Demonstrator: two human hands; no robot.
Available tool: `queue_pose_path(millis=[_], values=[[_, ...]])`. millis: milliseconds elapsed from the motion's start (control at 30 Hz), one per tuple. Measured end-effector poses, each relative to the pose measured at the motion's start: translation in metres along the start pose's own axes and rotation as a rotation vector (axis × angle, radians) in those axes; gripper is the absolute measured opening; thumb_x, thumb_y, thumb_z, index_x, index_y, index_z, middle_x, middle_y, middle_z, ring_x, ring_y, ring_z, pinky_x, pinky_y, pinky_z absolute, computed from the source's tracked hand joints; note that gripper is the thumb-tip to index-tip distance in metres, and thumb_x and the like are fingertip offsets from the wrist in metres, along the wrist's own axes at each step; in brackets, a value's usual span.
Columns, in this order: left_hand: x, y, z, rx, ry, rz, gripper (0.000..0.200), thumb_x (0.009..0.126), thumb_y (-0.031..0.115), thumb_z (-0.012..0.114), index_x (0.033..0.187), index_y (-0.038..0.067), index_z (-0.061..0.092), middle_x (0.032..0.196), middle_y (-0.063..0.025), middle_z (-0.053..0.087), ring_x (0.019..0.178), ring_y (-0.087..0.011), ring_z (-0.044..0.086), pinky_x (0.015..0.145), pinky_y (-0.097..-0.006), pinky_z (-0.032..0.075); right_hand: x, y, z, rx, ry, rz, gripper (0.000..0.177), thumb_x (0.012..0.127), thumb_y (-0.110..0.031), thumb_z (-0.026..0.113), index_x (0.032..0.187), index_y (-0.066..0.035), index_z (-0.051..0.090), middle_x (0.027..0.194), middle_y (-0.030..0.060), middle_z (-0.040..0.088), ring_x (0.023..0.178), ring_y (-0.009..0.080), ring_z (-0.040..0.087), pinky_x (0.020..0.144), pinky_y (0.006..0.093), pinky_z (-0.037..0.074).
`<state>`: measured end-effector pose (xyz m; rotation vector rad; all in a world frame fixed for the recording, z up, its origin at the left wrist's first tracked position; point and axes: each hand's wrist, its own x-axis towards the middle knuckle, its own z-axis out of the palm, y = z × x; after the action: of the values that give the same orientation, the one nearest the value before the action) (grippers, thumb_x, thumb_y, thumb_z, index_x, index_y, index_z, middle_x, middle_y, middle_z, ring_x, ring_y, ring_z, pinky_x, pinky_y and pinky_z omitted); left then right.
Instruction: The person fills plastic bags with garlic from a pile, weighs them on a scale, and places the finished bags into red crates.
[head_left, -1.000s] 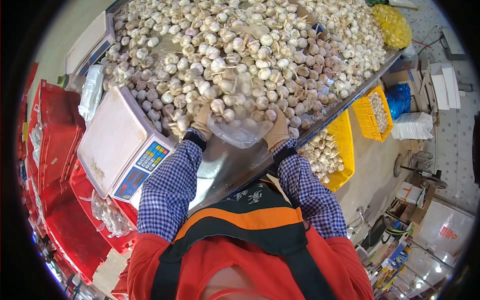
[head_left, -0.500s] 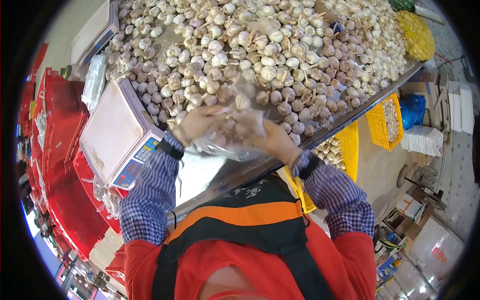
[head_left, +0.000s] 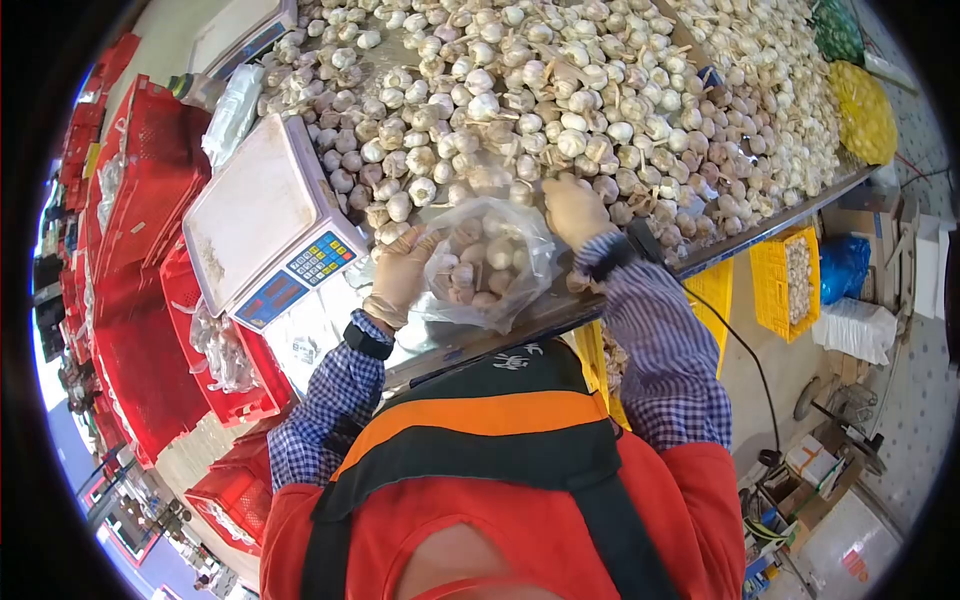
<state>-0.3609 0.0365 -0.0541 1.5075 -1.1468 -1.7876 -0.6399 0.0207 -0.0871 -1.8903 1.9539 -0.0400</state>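
Observation:
A clear plastic bag with several garlic bulbs in it stands open-mouthed at the table's near edge. My left hand, in a pale glove, pinches the bag's left rim. To the right of the bag, my right hand, also gloved, reaches to the near edge of the garlic pile; its fingertips touch the bulbs, and whether it grips one is unclear. A scale with a flat white plate and blue keypad lies left of my left hand.
Red crates stand at the left, with plastic bags in some. Another scale is at the upper left. Yellow crates holding garlic sit below the table edge at the right. A yellow net sack lies at the far right corner.
My right hand has let go of the bag and moved up and right to the pile. The bag now shows its open mouth. The whole view has shifted somewhat.

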Motion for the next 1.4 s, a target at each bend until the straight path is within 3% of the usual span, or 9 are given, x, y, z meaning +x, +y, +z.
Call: queue_pose_path(millis=[133, 267, 367, 633, 900, 1000, 1167, 1300, 1400], values=[[-0.015, 0.005, -0.008, 0.025, 0.044, 0.014, 0.025, 0.095, 0.017, 0.054, 0.113, 0.004, 0.065, 0.096, -0.0001, 0.067, 0.075, -0.0044, 0.054, 0.065, -0.0188, 0.044, -0.110, 0.018, -0.081, 0.228, 0.264, -0.145, 0.023, 0.079, -0.022, 0.060, 0.100, -0.013, 0.058, 0.092, 0.0133, 0.060, 0.085, 0.0340, 0.061, 0.068, 0.0439, 0.049], [-0.020, 0.006, -0.003, -0.029, 0.041, -0.008, 0.025, 0.096, 0.018, 0.052, 0.113, 0.005, 0.065, 0.096, 0.0015, 0.068, 0.058, -0.0012, 0.048, 0.048, -0.0169, 0.040, -0.166, 0.033, -0.115, -0.141, -0.185, 0.103, 0.041, 0.079, -0.031, 0.064, 0.113, -0.008, 0.057, 0.100, 0.0177, 0.062, 0.091, 0.0336, 0.061, 0.076, 0.0413, 0.050], [-0.013, -0.004, 0.004, -0.121, 0.020, 0.001, 0.026, 0.096, 0.020, 0.052, 0.113, 0.006, 0.065, 0.101, -0.0007, 0.069, 0.056, -0.0010, 0.049, 0.044, -0.0165, 0.039, -0.127, 0.004, -0.087, 0.110, 0.277, -0.086, 0.059, 0.080, -0.045, 0.064, 0.116, 0.000, 0.054, 0.110, 0.0244, 0.060, 0.101, 0.0345, 0.059, 0.083, 0.0412, 0.049], [-0.032, 0.027, -0.042, -0.311, 0.147, -0.020, 0.036, 0.094, 0.039, 0.054, 0.111, 0.009, 0.061, 0.097, 0.0008, 0.068, 0.064, -0.0034, 0.053, 0.050, -0.0197, 0.039, -0.037, -0.062, -0.033, 0.504, -0.044, -0.084, 0.035, 0.085, -0.030, 0.060, 0.096, 0.004, 0.060, 0.083, 0.0196, 0.065, 0.077, 0.0374, 0.062, 0.070, 0.0424, 0.048], [-0.090, 0.121, -0.191, -0.268, 0.465, 0.589, 0.034, 0.098, 0.027, 0.047, 0.123, 0.006, 0.055, 0.100, -0.0047, 0.067, 0.048, 0.0009, 0.037, 0.046, -0.0149, 0.033, 0.022, -0.245, -0.102, 0.970, 0.207, -0.464, 0.028, 0.086, -0.023, 0.059, 0.098, 0.001, 0.063, 0.082, 0.0170, 0.066, 0.074, 0.0278, 0.063, 0.067, 0.0368, 0.047], [-0.081, 0.121, -0.251, -0.133, 0.569, 0.717, 0.031, 0.098, 0.024, 0.048, 0.120, 0.005, 0.059, 0.099, -0.0036, 0.068, 0.051, 0.0016, 0.040, 0.047, -0.0148, 0.034, 0.068, -0.301, -0.084, 0.929, 0.126, -0.519, 0.025, 0.091, -0.018, 0.055, 0.105, -0.001, 0.065, 0.080, 0.0060, 0.066, 0.073, 0.0081, 0.056, 0.066, 0.0258, 0.047], [-0.059, 0.069, -0.333, 0.129, 0.640, 0.752, 0.024, 0.093, 0.016, 0.056, 0.112, 0.005, 0.065, 0.096, -0.0016, 0.068, 0.068, -0.0024, 0.053, 0.057, -0.0167, 0.041, 0.116, -0.339, -0.029, 0.564, 0.026, -0.508, 0.028, 0.088, -0.020, 0.062, 0.108, -0.001, 0.064, 0.088, 0.0032, 0.068, 0.076, 0.0134, 0.060, 0.069, 0.0267, 0.047], [-0.078, 0.051, -0.362, 0.032, 0.609, 0.297, 0.031, 0.089, 0.016, 0.063, 0.118, 0.005, 0.062, 0.099, -0.0026, 0.066, 0.084, -0.0091, 0.058, 0.079, -0.0218, 0.047, 0.111, -0.302, 0.002, 0.944, 0.109, -0.513, 0.037, 0.088, -0.023, 0.063, 0.116, 0.001, 0.059, 0.098, 0.0073, 0.067, 0.088, 0.0169, 0.062, 0.076, 0.0300, 0.048], [-0.077, 0.024, -0.398, 0.198, 0.528, 0.657, 0.054, 0.088, 0.017, 0.065, 0.134, -0.001, 0.043, 0.126, -0.0132, 0.055, 0.106, -0.0145, 0.056, 0.091, -0.0269, 0.045, 0.073, -0.235, 0.020, 0.643, 0.134, -0.262, 0.041, 0.085, -0.030, 0.065, 0.115, -0.002, 0.061, 0.119, 0.0152, 0.060, 0.106, 0.0240, 0.060, 0.089, 0.0344, 0.047]])
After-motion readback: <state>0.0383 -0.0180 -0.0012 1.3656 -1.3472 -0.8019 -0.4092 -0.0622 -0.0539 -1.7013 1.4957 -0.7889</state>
